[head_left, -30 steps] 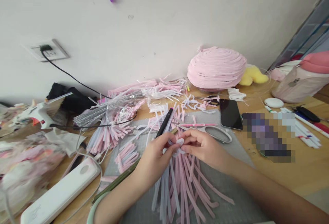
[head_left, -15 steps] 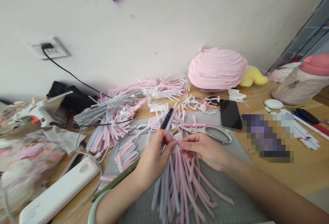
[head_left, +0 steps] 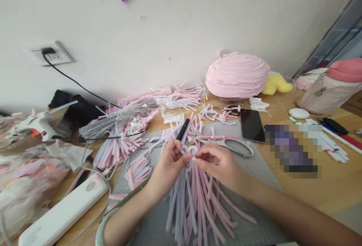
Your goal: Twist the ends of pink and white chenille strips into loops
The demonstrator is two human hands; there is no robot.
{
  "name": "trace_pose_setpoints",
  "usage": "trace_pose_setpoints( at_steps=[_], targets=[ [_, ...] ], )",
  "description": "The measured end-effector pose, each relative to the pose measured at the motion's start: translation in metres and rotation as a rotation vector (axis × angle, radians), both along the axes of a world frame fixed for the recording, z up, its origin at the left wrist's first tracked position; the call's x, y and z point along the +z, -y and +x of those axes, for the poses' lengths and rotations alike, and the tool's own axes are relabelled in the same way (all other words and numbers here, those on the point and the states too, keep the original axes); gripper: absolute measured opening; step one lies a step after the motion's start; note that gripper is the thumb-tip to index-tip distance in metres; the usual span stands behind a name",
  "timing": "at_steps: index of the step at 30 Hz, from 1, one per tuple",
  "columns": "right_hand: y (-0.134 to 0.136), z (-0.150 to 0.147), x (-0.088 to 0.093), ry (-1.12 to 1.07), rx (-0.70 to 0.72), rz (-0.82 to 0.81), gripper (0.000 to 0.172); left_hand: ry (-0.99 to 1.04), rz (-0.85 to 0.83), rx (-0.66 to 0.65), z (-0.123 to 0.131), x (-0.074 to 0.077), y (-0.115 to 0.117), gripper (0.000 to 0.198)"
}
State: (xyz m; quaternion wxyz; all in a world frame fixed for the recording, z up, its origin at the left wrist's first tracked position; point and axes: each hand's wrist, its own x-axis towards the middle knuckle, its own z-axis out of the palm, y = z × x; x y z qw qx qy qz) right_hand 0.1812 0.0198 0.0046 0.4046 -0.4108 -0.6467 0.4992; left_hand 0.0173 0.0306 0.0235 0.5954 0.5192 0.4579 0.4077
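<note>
Both of my hands meet over the middle of a grey mat (head_left: 254, 208). My left hand (head_left: 168, 165) and my right hand (head_left: 219, 163) each pinch a small white curled strip piece (head_left: 190, 152) held between them. Under my hands a fan of long pink and white strips (head_left: 198, 200) lies spread on the mat. A black marker (head_left: 183, 129) and a thin green stick (head_left: 132, 191) lie beside my left hand. Scissors (head_left: 232, 144) with a pink stripe sit just beyond my right hand.
A black phone (head_left: 251, 125) lies past the scissors. A pink wound dome (head_left: 236, 75) stands at the wall, a pink-lidded jar (head_left: 330, 87) at right. A white power bank (head_left: 62, 212), glue gun (head_left: 36, 125) and cable sit left. Piles of cut pink strips (head_left: 118, 148) crowd the middle.
My hands lifted the small white piece a little and turned it, so its curled loops now show above my fingertips. My right fingers moved closer to the left hand.
</note>
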Motion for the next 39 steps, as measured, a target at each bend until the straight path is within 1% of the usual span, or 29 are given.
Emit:
trace_pose_setpoints(
  at_steps=[2, 3, 4, 5, 6, 7, 9, 11, 12, 13, 14, 15, 17, 19, 20, 21, 22, 24, 26, 27, 28, 31, 32, 33, 34, 35, 36, 38, 39],
  targets=[
    [-0.001, -0.005, 0.003, -0.179, 0.063, -0.382, 0.031, -0.099, 0.162, 0.007, -0.003, -0.001, 0.004, 0.026],
    [-0.002, -0.007, 0.005, -0.248, 0.118, -0.516, 0.032, -0.156, 0.229, -0.003, -0.006, -0.002, 0.005, 0.023],
    [-0.002, -0.008, 0.006, -0.292, 0.155, -0.587, 0.031, -0.206, 0.279, -0.013, -0.007, -0.003, 0.007, 0.021],
    [-0.002, -0.008, 0.006, -0.299, 0.163, -0.593, 0.029, -0.244, 0.311, -0.018, -0.009, -0.005, 0.008, 0.019],
    [-0.001, -0.007, 0.006, -0.268, 0.142, -0.54, 0.026, -0.261, 0.32, -0.013, -0.009, -0.006, 0.008, 0.019],
    [0.0, -0.005, 0.005, -0.205, 0.101, -0.433, 0.024, -0.253, 0.303, -0.002, -0.008, -0.008, 0.008, 0.02],
    [0.003, -0.001, 0.002, -0.027, 0.013, -0.106, 0.019, -0.168, 0.203, 0.023, -0.004, -0.009, 0.006, 0.024],
    [0.006, 0.002, -0.001, 0.125, -0.018, 0.214, 0.017, -0.035, 0.036, 0.024, 0.002, -0.009, 0.004, 0.029],
    [0.007, 0.003, -0.002, 0.16, -0.02, 0.307, 0.017, 0.026, -0.049, 0.02, 0.004, -0.009, 0.003, 0.032],
    [0.007, 0.003, -0.002, 0.17, -0.024, 0.33, 0.017, 0.073, -0.113, 0.022, 0.007, -0.008, 0.002, 0.033],
    [0.007, 0.002, -0.001, 0.154, -0.033, 0.278, 0.017, 0.101, -0.145, 0.03, 0.008, -0.008, 0.001, 0.035],
    [0.006, 0.0, 0.0, 0.112, -0.044, 0.158, 0.018, 0.109, -0.145, 0.039, 0.009, -0.008, 0.002, 0.035],
    [0.002, -0.003, 0.004, -0.035, -0.031, -0.214, 0.027, 0.084, -0.064, 0.053, 0.008, -0.008, 0.003, 0.034],
    [-0.002, -0.005, 0.008, -0.21, 0.057, -0.593, 0.032, 0.022, 0.045, 0.045, 0.006, -0.009, 0.005, 0.029],
    [-0.004, -0.004, 0.009, -0.289, 0.104, -0.731, 0.031, -0.008, 0.084, 0.038, 0.005, -0.01, 0.006, 0.026],
    [-0.005, -0.004, 0.01, -0.355, 0.141, -0.825, 0.029, -0.028, 0.11, 0.035, 0.004, -0.01, 0.006, 0.024],
    [-0.007, -0.003, 0.01, -0.411, 0.17, -0.885, 0.025, -0.034, 0.121, 0.036, 0.004, -0.01, 0.007, 0.023],
    [-0.008, -0.001, 0.008, -0.479, 0.194, -0.932, 0.02, -0.01, 0.105, 0.048, 0.005, -0.008, 0.007, 0.024],
    [-0.007, -0.001, 0.007, -0.447, 0.176, -0.873, 0.016, 0.032, 0.057, 0.06, 0.007, -0.005, 0.006, 0.028],
    [-0.006, -0.001, 0.006, -0.377, 0.156, -0.793, 0.015, 0.046, 0.026, 0.06, 0.008, -0.004, 0.005, 0.03],
    [-0.004, -0.002, 0.005, -0.281, 0.122, -0.672, 0.013, 0.055, -0.008, 0.057, 0.008, -0.004, 0.004, 0.032],
    [0.002, -0.004, 0.004, 0.023, -0.025, -0.178, 0.007, 0.083, -0.125, 0.045, 0.008, -0.007, 0.0, 0.036],
    [0.004, -0.004, 0.004, 0.088, -0.069, -0.046, 0.007, 0.093, -0.157, 0.038, 0.008, -0.009, -0.001, 0.037],
    [0.004, -0.004, 0.004, 0.123, -0.1, 0.025, 0.007, 0.106, -0.18, 0.03, 0.008, -0.011, -0.001, 0.038],
    [0.004, -0.004, 0.004, 0.125, -0.104, 0.021, 0.006, 0.121, -0.19, 0.024, 0.007, -0.012, -0.002, 0.039],
    [0.002, -0.003, 0.004, 0.097, -0.084, -0.052, 0.005, 0.139, -0.193, 0.017, 0.007, -0.013, -0.002, 0.039],
    [0.0, -0.002, 0.004, 0.043, -0.056, -0.163, 0.006, 0.161, -0.19, 0.011, 0.007, -0.013, -0.002, 0.038],
    [-0.005, 0.0, 0.004, -0.095, -0.006, -0.379, 0.014, 0.214, -0.18, -0.011, 0.006, -0.012, -0.002, 0.036],
    [-0.007, 0.001, 0.003, -0.16, 0.004, -0.44, 0.018, 0.237, -0.17, -0.033, 0.005, -0.011, -0.002, 0.035]
  ],
)
